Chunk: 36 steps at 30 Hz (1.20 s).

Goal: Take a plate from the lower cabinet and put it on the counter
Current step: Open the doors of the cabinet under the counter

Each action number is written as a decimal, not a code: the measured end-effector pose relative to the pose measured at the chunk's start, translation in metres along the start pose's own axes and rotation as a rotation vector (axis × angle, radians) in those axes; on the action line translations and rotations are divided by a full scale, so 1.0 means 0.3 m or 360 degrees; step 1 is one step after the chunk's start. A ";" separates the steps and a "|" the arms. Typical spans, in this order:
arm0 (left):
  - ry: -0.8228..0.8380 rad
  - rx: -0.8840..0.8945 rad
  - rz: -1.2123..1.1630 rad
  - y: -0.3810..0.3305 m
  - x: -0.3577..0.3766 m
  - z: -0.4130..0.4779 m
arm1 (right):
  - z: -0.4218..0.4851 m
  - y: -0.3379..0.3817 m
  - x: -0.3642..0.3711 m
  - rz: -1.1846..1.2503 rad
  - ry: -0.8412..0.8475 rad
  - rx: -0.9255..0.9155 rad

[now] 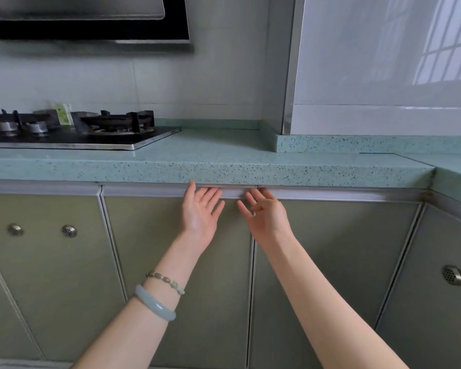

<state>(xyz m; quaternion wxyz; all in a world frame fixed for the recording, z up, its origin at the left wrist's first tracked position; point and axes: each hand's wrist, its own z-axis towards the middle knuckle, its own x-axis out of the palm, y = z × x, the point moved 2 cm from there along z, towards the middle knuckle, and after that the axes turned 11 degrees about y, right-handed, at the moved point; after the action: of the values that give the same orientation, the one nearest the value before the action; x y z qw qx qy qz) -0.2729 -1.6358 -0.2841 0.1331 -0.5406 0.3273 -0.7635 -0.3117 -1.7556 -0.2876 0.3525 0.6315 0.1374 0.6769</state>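
Two olive-green lower cabinet doors meet at a seam in the middle of the view, the left door (155, 262) and the right door (330, 262), both closed. My left hand (201, 211) is raised palm-up with fingers spread, its fingertips at the silver rail (144, 190) along the top of the left door. My right hand (265, 213) reaches to the same rail above the right door, fingers loosely curled and empty. The speckled teal counter (224, 155) runs just above both hands. No plate is visible.
A black gas hob (77, 137) with burners sits on the counter at the left, under a range hood (91, 20). More closed doors stand at the far left (37, 262) and far right (437, 275). The counter turns a corner at the right.
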 end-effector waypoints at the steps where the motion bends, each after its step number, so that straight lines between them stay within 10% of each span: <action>1: -0.0008 -0.0003 0.0022 0.001 0.005 0.002 | 0.001 0.003 0.005 0.0016 -0.0003 0.0009; 9: -0.0052 -0.0077 -0.0006 -0.034 0.007 -0.059 | -0.098 0.010 0.022 -0.0223 -0.0094 -0.0066; 19: -0.0030 -0.0244 -0.0384 -0.112 0.004 -0.245 | -0.216 0.117 0.016 -0.1620 -0.0028 -0.0100; 26: 0.0042 -0.0242 -0.0283 -0.163 -0.031 -0.330 | -0.297 0.083 0.036 -0.1581 0.0218 -0.0057; 36: 0.0025 0.0377 0.2325 -0.139 -0.132 -0.679 | -0.459 0.011 0.110 -0.1578 0.0612 -0.0071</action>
<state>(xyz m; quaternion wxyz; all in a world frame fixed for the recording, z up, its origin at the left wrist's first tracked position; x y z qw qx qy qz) -0.4376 -1.5099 -0.3275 0.6624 -0.1616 0.5200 -0.5145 -0.4422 -1.7007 -0.2832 0.6118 0.3476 0.4672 0.5354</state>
